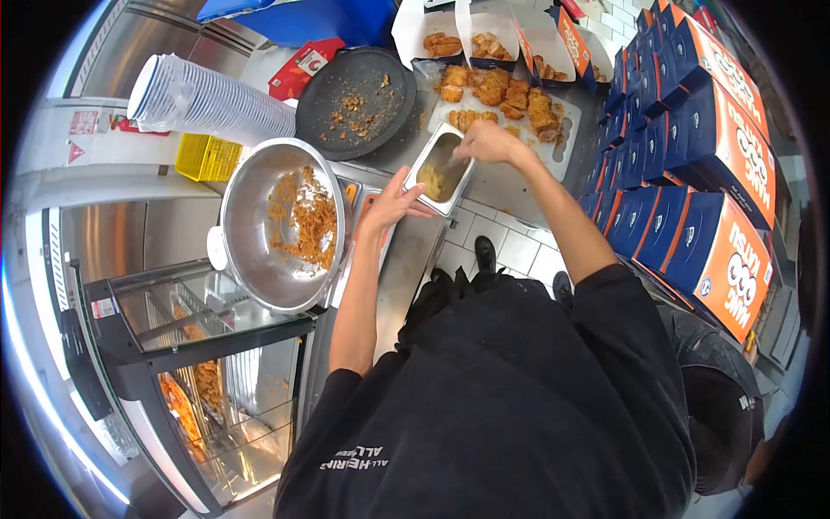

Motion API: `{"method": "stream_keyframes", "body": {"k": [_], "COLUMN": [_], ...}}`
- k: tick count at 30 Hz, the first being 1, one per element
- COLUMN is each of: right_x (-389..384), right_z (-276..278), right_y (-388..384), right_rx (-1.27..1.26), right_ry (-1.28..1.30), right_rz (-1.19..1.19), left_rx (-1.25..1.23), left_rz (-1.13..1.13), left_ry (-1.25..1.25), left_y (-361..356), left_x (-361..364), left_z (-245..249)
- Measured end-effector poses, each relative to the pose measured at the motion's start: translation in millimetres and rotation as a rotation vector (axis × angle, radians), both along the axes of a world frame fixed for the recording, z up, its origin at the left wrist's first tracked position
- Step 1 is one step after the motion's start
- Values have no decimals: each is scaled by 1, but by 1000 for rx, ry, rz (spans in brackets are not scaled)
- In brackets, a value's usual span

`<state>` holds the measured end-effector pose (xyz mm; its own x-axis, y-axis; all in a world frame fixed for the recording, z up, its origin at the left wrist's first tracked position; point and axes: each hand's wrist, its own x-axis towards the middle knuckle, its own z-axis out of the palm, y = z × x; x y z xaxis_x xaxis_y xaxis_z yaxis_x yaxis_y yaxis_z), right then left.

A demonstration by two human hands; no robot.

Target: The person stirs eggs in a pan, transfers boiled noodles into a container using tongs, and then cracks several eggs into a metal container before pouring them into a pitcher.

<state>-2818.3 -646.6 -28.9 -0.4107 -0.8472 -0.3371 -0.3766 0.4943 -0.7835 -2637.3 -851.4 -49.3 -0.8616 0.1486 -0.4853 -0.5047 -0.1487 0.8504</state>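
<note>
My left hand (393,206) is closed round the near left side of a small deep steel food pan (451,201), tilted over the counter's edge. Inside the pan sits a pale yellow, mashed-looking food (432,182). My right hand (488,143) reaches over the pan's far right rim with its fingers pressed together and pointing down inside. Whatever those fingers hold is too small and blurred to name. Just beyond the right hand, breaded fried chicken pieces (493,86) lie on a light board. Left of the pan stands a big steel mixing bowl (251,259) with orange-brown crumbs in it.
A dark round pan (363,73) with crumbs sits behind. Open boxes (488,39) hold chicken at the back. Stacked boxes (726,156) rise on the right, near another person (718,398). A stack of cups (203,99) and a glass display case (207,346) stand left.
</note>
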Motion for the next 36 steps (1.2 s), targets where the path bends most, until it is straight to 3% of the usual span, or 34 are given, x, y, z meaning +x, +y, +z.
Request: {"method": "stream_keyframes", "body": {"k": [1,3,4,5,7,8,9,11,12,13,15,16,17,19,20,22,23,24,25,26,27,28,29,30,32,33,34,36], "right_x": [17,48,54,33,-9,-13,2,51,56,42,16,7,28,55,37,2,-6,7,27,49,50,34,28,24,24,42,50,37], "right_z": [-18,-29,-25,-18,-1,7,-7,-46,-38,-14,37,1,-33,-64,-30,29,3,-26,-49,-75,-29,23,54,48,7,-30,-10,20], "right_y": [-5,-21,-20,-14,-4,-4,-12,-29,-29,-22,7,0,-11,-33,-26,-8,-11,-16,-17,-32,-37,-27,-20,-22,-30,-41,-44,-46], "right_rx": [4,61,53,55,-38,168,166,103,63,59,41,72,72,-22,26,95,176,145,139,4,163,180,203,204,199,125,161,248], "right_ry": [-7,575,488,495,-107,10,14,583,593,603,-114,79,85,719,581,93,199,330,785,533,448,308,145,154,221,340,354,403], "right_rz": [7,-178,-20,-27,96,-18,-11,-341,-192,-188,-164,-236,-233,-316,-39,-9,-103,-298,-22,-387,-159,-112,-59,-62,-406,-464,-280,65], "left_rx": [4,-48,-34,-33,52,23,22,-28,-33,-34,35,7,7,-2,32,-136,-185,-340,-183,-265,-349,-347,-152,40,31,13,-176,-81], "left_rz": [7,51,39,32,23,32,39,97,106,111,28,41,44,118,86,54,131,180,157,140,133,138,144,139,189,240,235,235], "left_ry": [-7,-12,19,26,-1,-6,-2,24,74,84,-14,-8,-3,19,58,55,26,112,131,252,360,398,199,-6,14,34,35,57], "left_y": [4,4,4,2,-3,-2,1,9,10,6,1,2,6,9,4,-4,0,-11,-3,-1,-2,-2,3,5,9,9,12,10], "left_x": [7,1,1,-5,-1,0,1,-3,-5,-9,-3,-2,3,-2,-4,2,5,4,1,4,1,-10,-3,2,6,4,3,-4], "left_z": [-1,-1,-1,-1,-1,4,4,4,1,4,8,8,8,4,-5,-20,-21,-68,-47,-52,-60,-44,-19,-5,-21,-27,-27,-20]}}
